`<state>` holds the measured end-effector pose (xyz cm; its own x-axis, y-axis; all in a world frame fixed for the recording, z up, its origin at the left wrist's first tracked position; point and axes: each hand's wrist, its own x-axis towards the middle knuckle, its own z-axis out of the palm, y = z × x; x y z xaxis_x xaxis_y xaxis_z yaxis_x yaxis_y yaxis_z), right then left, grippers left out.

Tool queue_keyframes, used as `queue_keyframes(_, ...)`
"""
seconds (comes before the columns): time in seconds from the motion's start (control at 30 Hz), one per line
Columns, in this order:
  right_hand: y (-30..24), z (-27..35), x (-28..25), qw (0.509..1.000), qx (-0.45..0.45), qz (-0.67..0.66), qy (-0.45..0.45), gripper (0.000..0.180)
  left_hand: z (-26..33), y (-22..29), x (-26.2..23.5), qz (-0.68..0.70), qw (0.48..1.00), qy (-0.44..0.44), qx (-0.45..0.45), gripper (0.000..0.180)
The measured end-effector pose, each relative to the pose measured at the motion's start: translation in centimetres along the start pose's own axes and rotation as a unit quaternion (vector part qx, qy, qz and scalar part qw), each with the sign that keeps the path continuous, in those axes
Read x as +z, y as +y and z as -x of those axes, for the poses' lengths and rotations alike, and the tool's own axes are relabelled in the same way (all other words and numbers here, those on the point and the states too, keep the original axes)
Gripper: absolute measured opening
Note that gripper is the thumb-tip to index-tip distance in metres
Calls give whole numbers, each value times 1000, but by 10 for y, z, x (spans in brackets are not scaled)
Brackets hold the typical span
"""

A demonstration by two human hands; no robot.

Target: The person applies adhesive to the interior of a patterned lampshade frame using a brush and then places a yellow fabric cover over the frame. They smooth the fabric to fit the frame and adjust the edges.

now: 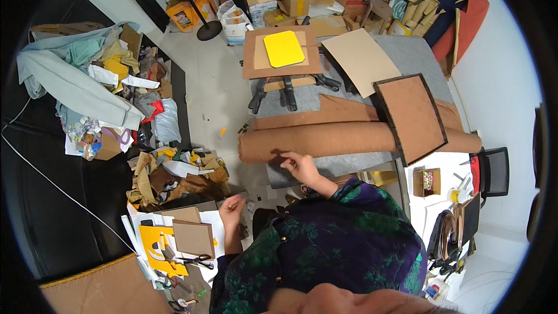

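My right hand is over the near side of a thick roll of brown fabric, close to its left end. Its fingers are loosely bent and apart, with nothing visible in them, and a dark shadow falls on the cloth beside the fingertips. I cannot tell whether they touch the roll. Lower and to the left, my left hand hovers near the side table with its fingers bent together; what they hold, if anything, is too small to make out. A dark-edged brown panel lies across the roll's right part.
On the grey worktable are a yellow sheet on brown boards and a beige board. Scissors and a boxy brown board lie on the left side table. Scrap heaps stand left; a chair stands right.
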<state>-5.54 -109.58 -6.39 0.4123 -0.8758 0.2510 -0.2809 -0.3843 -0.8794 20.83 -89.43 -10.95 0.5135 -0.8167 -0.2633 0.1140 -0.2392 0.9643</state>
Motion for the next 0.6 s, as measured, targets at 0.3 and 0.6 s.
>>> queue_keyframes(0.3,21,-109,53,982,163,-12,98,9,-140,41,-70,31,985,18,-169,44)
queue_keyframes(0.6,-30,-309,253,999,38,21,6,33,-391,119,-22,147,960,-60,-230,66)
